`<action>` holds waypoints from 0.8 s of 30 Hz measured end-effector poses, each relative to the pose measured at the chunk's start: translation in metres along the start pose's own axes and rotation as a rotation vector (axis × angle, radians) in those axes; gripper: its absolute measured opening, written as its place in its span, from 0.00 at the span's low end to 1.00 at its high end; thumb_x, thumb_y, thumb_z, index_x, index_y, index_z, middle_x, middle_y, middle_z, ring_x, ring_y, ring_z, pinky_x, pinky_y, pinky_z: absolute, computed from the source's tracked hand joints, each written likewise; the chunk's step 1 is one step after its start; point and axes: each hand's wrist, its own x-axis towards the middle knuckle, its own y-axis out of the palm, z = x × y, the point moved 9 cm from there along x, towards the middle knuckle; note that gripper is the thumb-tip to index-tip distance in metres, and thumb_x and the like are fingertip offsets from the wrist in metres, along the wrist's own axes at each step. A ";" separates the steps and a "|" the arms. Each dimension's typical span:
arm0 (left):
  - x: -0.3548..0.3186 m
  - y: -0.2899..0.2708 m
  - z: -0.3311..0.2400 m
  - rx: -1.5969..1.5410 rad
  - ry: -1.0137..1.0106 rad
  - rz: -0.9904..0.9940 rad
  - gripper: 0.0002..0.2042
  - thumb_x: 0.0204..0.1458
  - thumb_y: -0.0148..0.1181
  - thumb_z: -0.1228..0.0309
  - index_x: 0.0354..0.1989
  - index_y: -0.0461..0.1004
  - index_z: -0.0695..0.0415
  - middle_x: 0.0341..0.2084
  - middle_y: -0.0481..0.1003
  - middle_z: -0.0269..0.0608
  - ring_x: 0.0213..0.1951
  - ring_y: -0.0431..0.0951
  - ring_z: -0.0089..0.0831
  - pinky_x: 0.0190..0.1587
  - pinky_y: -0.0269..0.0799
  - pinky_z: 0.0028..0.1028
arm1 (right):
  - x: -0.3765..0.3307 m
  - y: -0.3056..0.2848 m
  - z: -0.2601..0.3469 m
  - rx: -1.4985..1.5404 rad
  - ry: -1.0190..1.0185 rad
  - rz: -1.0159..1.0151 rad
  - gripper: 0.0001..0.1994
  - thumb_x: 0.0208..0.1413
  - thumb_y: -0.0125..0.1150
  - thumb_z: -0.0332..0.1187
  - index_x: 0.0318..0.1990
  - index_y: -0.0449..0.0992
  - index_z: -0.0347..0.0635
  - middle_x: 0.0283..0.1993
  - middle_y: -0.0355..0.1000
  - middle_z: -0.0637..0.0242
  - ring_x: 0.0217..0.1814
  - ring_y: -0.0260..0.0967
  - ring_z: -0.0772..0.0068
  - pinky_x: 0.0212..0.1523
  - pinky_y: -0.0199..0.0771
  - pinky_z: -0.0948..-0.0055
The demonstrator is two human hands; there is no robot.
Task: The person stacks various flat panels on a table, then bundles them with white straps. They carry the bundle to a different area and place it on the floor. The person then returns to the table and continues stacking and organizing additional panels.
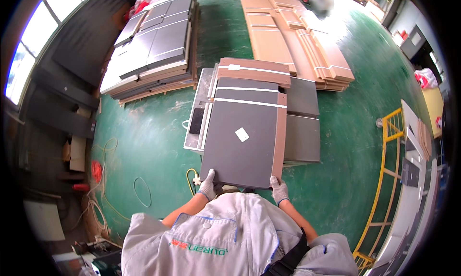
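I'm seeing the left hand (207,185) and right hand (279,190) pinching a brown-edged grey panel (237,153), its long axis running near to far, most fingers hiding underneath

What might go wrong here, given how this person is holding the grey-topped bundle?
1. The left hand and right hand hold the strapped bundle only at its near corners, so it might tip or slip if either grip loosens.
2. A black phone-like object lies close to its left side; a sideways swing might knock it.
3. The yellow cable on the floor near the left hand might catch a foot.
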 end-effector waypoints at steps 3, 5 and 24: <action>0.023 -0.025 0.010 0.085 -0.069 0.013 0.30 0.56 0.68 0.39 0.61 0.72 0.43 0.49 0.77 0.40 0.49 0.79 0.41 0.45 0.74 0.48 | 0.010 0.006 -0.007 0.006 -0.033 0.044 0.34 0.60 0.67 0.60 0.50 0.80 0.28 0.44 0.83 0.52 0.47 0.81 0.60 0.51 0.78 0.62; 0.022 -0.059 -0.034 0.332 0.277 -0.294 0.34 0.55 0.69 0.44 0.62 0.70 0.56 0.54 0.75 0.46 0.54 0.77 0.44 0.55 0.72 0.44 | 0.010 0.005 -0.012 0.042 -0.033 0.034 0.34 0.61 0.67 0.60 0.50 0.80 0.29 0.44 0.82 0.55 0.46 0.79 0.64 0.50 0.77 0.64; 0.048 -0.062 -0.057 0.609 0.070 -0.087 0.44 0.55 0.65 0.35 0.51 0.77 0.78 0.39 0.82 0.55 0.42 0.82 0.40 0.47 0.77 0.38 | 0.000 -0.009 0.024 -0.192 0.047 0.136 0.31 0.67 0.59 0.57 0.50 0.80 0.28 0.46 0.78 0.62 0.47 0.72 0.70 0.51 0.74 0.65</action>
